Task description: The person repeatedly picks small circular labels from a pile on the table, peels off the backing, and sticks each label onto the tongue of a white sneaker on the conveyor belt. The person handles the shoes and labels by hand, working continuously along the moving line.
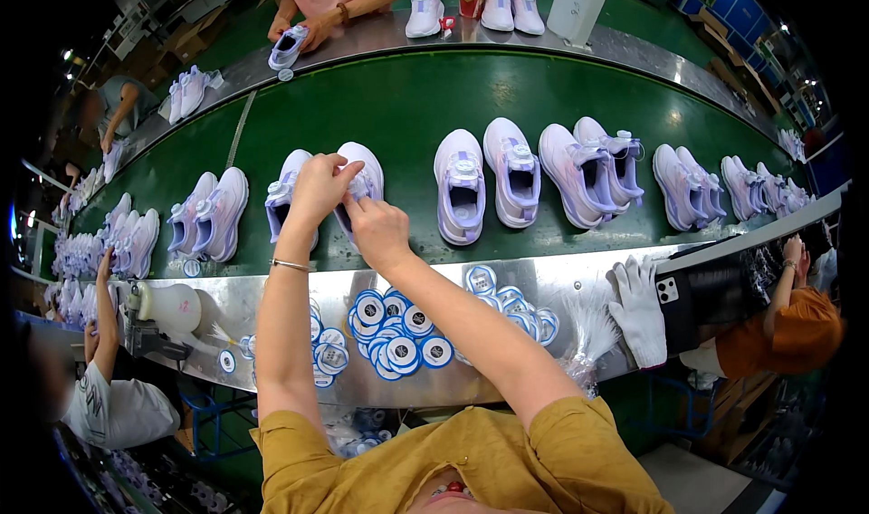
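Note:
Both my hands reach over the steel ledge onto the green conveyor belt (398, 106). My left hand (319, 188) pinches the top of a white and lilac sneaker (364, 177), fingers bent on its tongue area. My right hand (378, 228) grips the same sneaker lower down near its opening. Its partner sneaker (284, 192) lies just left, partly hidden by my left wrist. Round blue and white tags (398, 333) lie piled on the steel ledge below my forearms.
More sneaker pairs (489, 183) line the belt to both sides. A white work glove (638, 310) and a dark phone (688, 301) lie on the ledge at right. A person across the belt holds a sneaker (288, 47). Other workers sit at lower left and at right.

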### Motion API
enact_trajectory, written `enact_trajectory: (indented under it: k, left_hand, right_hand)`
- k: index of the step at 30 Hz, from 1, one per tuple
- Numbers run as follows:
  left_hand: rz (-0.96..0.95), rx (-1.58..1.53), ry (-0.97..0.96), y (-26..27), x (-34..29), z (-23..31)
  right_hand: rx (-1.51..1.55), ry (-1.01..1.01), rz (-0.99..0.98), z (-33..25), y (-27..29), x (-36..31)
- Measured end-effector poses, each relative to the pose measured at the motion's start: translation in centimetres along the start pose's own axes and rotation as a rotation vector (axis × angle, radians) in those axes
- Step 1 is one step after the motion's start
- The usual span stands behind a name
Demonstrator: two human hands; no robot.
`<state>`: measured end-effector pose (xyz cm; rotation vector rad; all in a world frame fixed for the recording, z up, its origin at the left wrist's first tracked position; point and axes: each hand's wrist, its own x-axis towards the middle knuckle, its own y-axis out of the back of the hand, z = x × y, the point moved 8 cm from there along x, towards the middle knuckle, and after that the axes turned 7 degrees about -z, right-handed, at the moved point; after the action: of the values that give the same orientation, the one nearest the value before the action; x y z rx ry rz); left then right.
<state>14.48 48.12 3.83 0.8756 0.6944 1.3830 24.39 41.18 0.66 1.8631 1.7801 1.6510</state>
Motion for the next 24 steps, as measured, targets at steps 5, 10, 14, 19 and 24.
enact_trajectory:
  k: [5,10,14,19,24]
  left_hand:
    - [-0.052,0.161,-0.03,-0.2,0.1,0.4]
    - [-0.134,-0.214,-0.217,-0.5,0.7,-1.3]
    - [-0.083,0.078,0.057,-0.3,0.1,0.0]
    - [-0.006,0.112,-0.199,-0.3,-0.3,-0.4]
    - [-0.158,-0.058,-0.074,-0.1,0.2,0.3]
  right_hand:
    - [0.007,0.028,-0.025,-0.1,-0.4,0.3]
    - [-0.005,0.036,-0.005,-0.6,0.0,0.0]
    - [-0.021,0.028,-0.014,0.1,-0.2,-0.2]
    - [-0.001,0.027,-0.019,-0.2,-0.4,-0.2]
    - [-0.009,0.009,-0.014,-0.3,0.0,-0.1]
